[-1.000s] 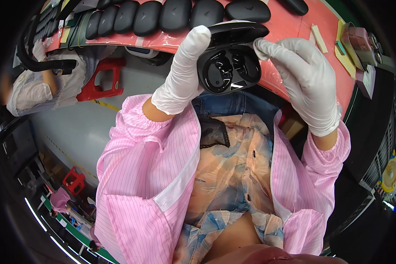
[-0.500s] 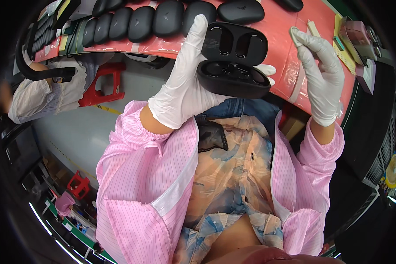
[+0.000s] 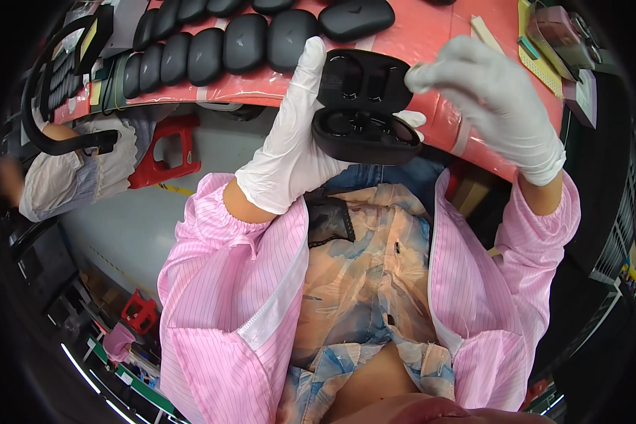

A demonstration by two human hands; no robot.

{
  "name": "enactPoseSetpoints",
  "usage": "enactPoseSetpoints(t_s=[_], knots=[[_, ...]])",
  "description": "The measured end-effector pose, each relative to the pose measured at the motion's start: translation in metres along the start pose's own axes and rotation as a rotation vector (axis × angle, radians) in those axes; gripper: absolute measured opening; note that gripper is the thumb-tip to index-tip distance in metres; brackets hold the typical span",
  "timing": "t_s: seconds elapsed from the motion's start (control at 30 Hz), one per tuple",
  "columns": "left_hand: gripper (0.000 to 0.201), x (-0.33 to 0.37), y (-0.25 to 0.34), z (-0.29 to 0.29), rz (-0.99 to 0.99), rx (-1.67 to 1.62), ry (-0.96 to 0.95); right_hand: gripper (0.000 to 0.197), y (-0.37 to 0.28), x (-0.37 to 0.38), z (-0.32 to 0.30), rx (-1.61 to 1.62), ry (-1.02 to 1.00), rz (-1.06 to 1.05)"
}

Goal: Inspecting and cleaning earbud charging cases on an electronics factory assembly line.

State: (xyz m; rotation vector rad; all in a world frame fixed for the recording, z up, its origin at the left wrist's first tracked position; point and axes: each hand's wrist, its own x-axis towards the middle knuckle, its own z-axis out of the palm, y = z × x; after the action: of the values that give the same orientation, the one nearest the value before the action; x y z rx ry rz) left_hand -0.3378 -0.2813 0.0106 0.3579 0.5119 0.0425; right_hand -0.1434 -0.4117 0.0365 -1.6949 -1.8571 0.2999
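My left hand point(image 3: 284, 145), in a white glove, is closed around an open black earbud case point(image 3: 367, 147). Its thumb runs up beside the raised lid point(image 3: 364, 83), and its fingertips show past the case's right side. Dark recesses and shapes fill the inside of the case; I cannot tell them apart well. My right hand point(image 3: 498, 102), also gloved and a little blurred, has its fingers pinched together beside the lid's right edge. Something small and pale seems to sit at those fingertips, too unclear to name.
Rows of closed black cases point(image 3: 246, 44) lie on the red-covered table point(image 3: 254, 95) beyond my left hand. A pale strip point(image 3: 486, 34) and a stack of yellow sheets point(image 3: 542, 67) are at the right. A red stool point(image 3: 166, 152) and another person's sleeve point(image 3: 85, 166) are at the left.
My right hand has swung left from over the table to the lid's right edge. The case in my left hand appears slightly lower and further left.
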Motion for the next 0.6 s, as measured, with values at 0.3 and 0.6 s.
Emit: enactPoseSetpoints(t_s=[0.3,0.6], knots=[[0.094,0.019,0.004,0.001,-0.172,-0.187,-0.077,0.024,0.039,-0.041,-0.020,0.228,0.309,0.413],[0.053,0.018,-0.009,0.016,-0.158,-0.116,-0.010,0.011,0.097,-0.057,-0.129,-0.377,0.852,0.584]])
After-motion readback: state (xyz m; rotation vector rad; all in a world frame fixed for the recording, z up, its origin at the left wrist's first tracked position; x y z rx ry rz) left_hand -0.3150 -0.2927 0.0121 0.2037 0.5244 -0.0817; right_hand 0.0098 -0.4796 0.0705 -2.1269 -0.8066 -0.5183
